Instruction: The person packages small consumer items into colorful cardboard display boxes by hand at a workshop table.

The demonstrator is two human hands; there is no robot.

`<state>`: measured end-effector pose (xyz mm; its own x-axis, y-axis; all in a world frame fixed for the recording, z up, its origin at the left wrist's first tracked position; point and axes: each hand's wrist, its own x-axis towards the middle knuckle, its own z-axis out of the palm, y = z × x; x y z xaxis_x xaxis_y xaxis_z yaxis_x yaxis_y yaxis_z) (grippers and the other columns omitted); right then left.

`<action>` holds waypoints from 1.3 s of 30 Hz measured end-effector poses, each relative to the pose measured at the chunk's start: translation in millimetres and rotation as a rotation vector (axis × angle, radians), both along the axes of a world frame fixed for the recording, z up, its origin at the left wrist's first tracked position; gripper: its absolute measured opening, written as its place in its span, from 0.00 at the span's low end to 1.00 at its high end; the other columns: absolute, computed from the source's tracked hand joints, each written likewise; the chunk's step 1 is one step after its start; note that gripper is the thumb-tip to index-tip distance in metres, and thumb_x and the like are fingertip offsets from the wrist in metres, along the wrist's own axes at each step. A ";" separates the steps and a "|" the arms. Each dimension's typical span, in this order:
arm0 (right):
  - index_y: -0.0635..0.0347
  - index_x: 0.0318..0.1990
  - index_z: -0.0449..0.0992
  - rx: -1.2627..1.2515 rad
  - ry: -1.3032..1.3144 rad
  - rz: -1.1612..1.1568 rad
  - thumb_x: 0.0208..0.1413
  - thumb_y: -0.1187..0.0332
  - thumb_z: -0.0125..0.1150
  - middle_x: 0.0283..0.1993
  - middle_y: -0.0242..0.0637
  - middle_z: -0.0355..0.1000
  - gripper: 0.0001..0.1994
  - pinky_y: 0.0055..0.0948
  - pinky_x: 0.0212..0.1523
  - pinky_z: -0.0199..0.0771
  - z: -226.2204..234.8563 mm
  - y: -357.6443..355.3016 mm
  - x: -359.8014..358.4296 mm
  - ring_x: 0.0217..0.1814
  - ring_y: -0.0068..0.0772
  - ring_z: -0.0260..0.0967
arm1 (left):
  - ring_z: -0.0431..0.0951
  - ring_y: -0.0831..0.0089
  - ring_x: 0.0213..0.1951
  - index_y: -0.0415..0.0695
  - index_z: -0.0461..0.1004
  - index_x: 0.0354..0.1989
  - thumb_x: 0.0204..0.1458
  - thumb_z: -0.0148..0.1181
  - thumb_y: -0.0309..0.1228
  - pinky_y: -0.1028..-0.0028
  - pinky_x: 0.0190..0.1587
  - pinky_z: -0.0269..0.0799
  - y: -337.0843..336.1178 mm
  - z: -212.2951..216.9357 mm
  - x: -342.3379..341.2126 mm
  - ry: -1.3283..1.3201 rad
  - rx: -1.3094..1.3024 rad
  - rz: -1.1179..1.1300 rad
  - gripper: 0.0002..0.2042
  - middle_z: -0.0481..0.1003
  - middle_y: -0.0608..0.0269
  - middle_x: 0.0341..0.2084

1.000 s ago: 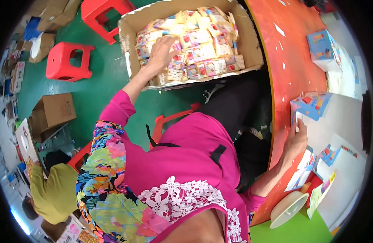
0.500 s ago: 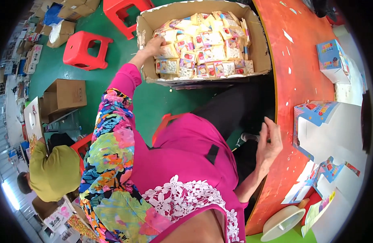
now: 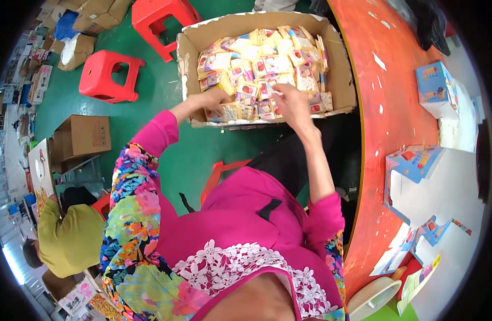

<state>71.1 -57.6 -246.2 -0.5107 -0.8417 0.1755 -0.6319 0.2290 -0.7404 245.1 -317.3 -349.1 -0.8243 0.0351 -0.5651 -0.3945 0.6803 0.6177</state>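
A large cardboard box [image 3: 339, 64], torn along its rim, holds a heap of small flat packets [image 3: 246, 59] with coloured labels and pale contents. My left hand [image 3: 211, 99] reaches over the box's near left edge, its fingers bent down around a packet [image 3: 228, 113] at the front of the heap; the fingertips are partly hidden. Farther right, my right hand [image 3: 293, 106] hangs over the front packets, thumb and forefinger curved with a gap between them. Nothing shows in that gap.
An orange-red table [image 3: 387, 101] runs along the right, with printed cartons [image 3: 437, 88] and flat blue card pieces [image 3: 417, 160] beyond it. Red stools [image 3: 109, 77] stand on the green floor at left. A person in a yellow-green top [image 3: 72, 235] sits at lower left.
My right hand has moved from beside the table up over the box. My left hand has shifted nearer to me, along the heap's front left. The box sits slightly lower in view.
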 end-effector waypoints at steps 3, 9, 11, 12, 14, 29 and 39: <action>0.63 0.51 0.75 0.206 0.273 0.119 0.51 0.69 0.65 0.47 0.50 0.73 0.19 0.45 0.48 0.72 -45.0 -51.8 -8.4 0.49 0.55 0.71 | 0.77 0.59 0.39 0.43 0.70 0.41 0.32 0.76 0.31 0.64 0.38 0.71 33.0 10.9 -13.6 0.024 -0.180 0.007 0.25 0.76 0.52 0.32; 0.64 0.45 0.76 0.166 0.392 0.092 0.46 0.66 0.68 0.43 0.49 0.75 0.18 0.44 0.44 0.74 -89.5 -90.9 -1.0 0.43 0.55 0.72 | 0.78 0.60 0.39 0.40 0.73 0.42 0.39 0.71 0.29 0.64 0.44 0.74 29.7 30.9 -0.5 0.108 0.078 0.050 0.20 0.75 0.51 0.40; 0.65 0.41 0.76 0.438 -0.102 0.223 0.45 0.66 0.69 0.35 0.46 0.76 0.17 0.40 0.38 0.75 -79.3 -87.5 -16.6 0.34 0.51 0.73 | 0.77 0.65 0.39 0.38 0.72 0.42 0.45 0.69 0.33 0.66 0.46 0.74 26.1 52.9 -2.0 0.126 0.252 0.242 0.18 0.75 0.56 0.39; 0.63 0.39 0.77 0.346 -0.164 0.194 0.49 0.65 0.68 0.29 0.38 0.77 0.13 0.31 0.31 0.73 -70.7 -81.6 -21.2 0.28 0.35 0.73 | 0.76 0.67 0.41 0.37 0.71 0.43 0.46 0.69 0.35 0.68 0.46 0.73 21.3 52.5 -0.1 0.326 0.228 0.224 0.20 0.75 0.57 0.39; 0.62 0.35 0.79 0.336 -0.463 0.143 0.50 0.66 0.69 0.28 0.36 0.77 0.10 0.29 0.32 0.72 -56.5 -70.5 -41.5 0.30 0.29 0.73 | 0.76 0.68 0.42 0.36 0.71 0.44 0.47 0.69 0.37 0.69 0.47 0.73 20.9 53.5 -12.1 0.526 0.216 0.197 0.21 0.75 0.58 0.40; 0.60 0.32 0.76 -0.301 -1.193 -0.868 0.60 0.58 0.62 0.22 0.34 0.72 0.14 0.26 0.15 0.72 -80.2 -62.1 -150.0 0.18 0.25 0.70 | 0.72 0.71 0.56 0.43 0.59 0.65 0.60 0.59 0.32 0.65 0.62 0.68 70.4 53.5 -125.3 0.324 1.439 0.975 0.26 0.69 0.62 0.57; 0.62 0.28 0.76 -0.323 -1.387 -0.939 0.54 0.69 0.66 0.19 0.34 0.71 0.07 0.25 0.14 0.69 -96.7 -90.5 -182.2 0.15 0.24 0.66 | 0.73 0.57 0.56 0.43 0.62 0.64 0.65 0.47 0.45 0.50 0.60 0.68 55.7 8.0 -117.2 0.198 1.888 0.964 0.24 0.71 0.53 0.57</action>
<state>-111.1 -148.2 -343.0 -0.6786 -0.2070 -0.7047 0.7334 -0.1392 -0.6653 127.9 -261.6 -341.1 -0.9556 -0.0499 -0.2903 -0.0130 -0.9774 0.2108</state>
